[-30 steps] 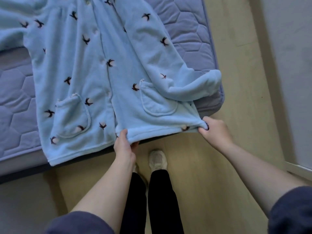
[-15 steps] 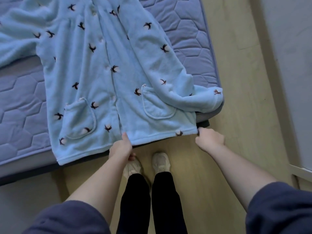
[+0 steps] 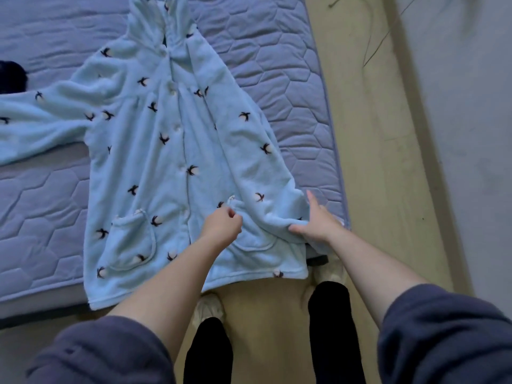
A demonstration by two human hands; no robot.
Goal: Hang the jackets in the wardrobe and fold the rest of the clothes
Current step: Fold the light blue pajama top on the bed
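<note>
Robe point(image 3: 166, 162) across quilted mattress point(image 3: 263, 65), wood floor point(image 3: 365, 167)

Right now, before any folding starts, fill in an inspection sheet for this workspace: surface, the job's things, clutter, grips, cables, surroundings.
Surface: quilted mattress, with the robe spread on it.
Job's things: blue robe lies front up, hem hanging over the mattress edge; one sleeve is spread out sideways, the other sleeve is folded along the body.
Clutter: dark item on the mattress, mostly cut off by the picture's edge.
Grips: left hand pinches at a pocket top; right hand holds the folded sleeve's end.
Cables: thin cord on the floor.
Surroundings: wooden floor; grey wall; no wardrobe seen.
</note>
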